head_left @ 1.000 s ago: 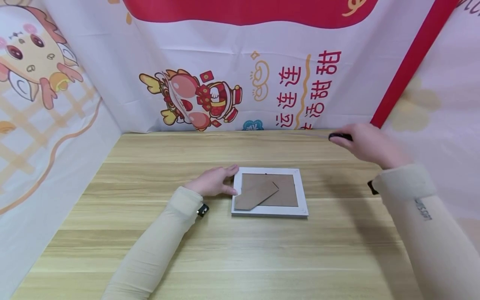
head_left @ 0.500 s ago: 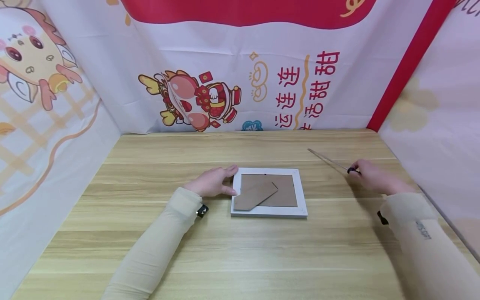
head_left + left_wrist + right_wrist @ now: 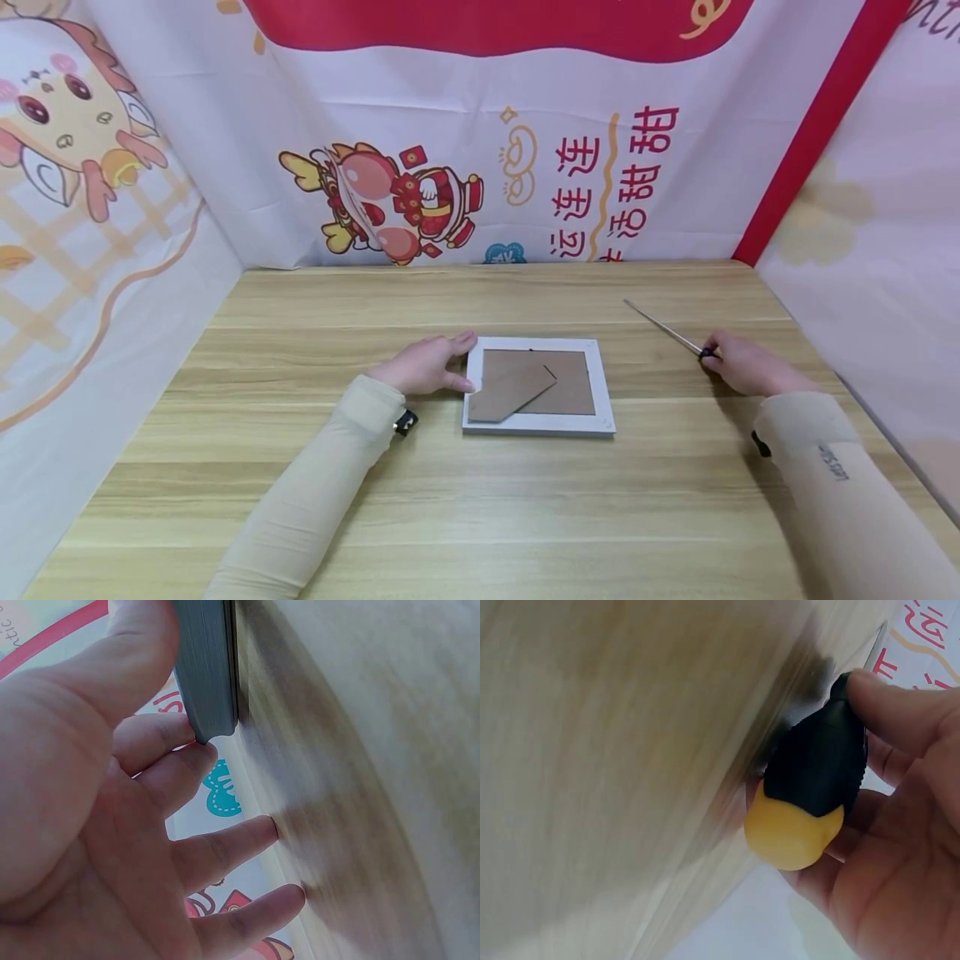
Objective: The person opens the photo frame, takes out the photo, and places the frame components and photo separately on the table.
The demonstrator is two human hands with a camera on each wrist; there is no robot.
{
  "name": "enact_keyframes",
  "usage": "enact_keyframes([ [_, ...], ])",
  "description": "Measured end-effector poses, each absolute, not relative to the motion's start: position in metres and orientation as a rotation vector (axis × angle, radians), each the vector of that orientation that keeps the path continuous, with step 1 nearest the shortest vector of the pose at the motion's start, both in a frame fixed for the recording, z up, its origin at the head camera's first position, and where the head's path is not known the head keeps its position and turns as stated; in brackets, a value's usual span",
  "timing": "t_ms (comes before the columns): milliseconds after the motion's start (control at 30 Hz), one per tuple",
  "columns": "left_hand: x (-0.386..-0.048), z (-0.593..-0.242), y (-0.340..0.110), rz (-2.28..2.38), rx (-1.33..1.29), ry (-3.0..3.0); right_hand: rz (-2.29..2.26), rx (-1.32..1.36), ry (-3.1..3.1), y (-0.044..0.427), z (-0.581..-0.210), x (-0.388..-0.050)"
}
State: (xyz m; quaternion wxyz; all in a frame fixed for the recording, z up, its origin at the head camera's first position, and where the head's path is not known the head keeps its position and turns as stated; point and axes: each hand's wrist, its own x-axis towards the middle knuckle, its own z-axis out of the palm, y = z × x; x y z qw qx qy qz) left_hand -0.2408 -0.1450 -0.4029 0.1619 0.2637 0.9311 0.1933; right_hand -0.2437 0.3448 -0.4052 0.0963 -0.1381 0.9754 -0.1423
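Observation:
A white picture frame (image 3: 540, 427) lies face down on the wooden table, its brown backing (image 3: 573, 387) and folded stand (image 3: 510, 396) uppermost. At the frame's left edge rests my left hand (image 3: 423, 364), thumb on the rim and fingertips at the far left corner. In the left wrist view the fingers of that hand (image 3: 142, 787) are spread and fairly straight, two of them reaching down to the tabletop. My right hand (image 3: 746, 364) grips a screwdriver (image 3: 667, 331) by its black and yellow handle (image 3: 810, 780), low over the table to the right. Its thin shaft points to the far left.
The wooden table (image 3: 480, 508) runs back to a white printed cloth (image 3: 450, 100) hung behind it. More printed cloth hangs on the left (image 3: 97, 275) and right (image 3: 885, 275). A stretch of bare wood separates the screwdriver from the frame.
My right hand has come down from above the table's far right with the screwdriver, nearer to me and close to the surface. The left hand and the frame have stayed put.

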Motion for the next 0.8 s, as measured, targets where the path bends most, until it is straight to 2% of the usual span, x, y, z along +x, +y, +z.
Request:
enact_keyframes([
  [800, -0.243, -0.409, -0.144, 0.602, 0.73, 2.647, -0.313, -0.165, 2.865, 0.347, -0.402, -0.258],
])
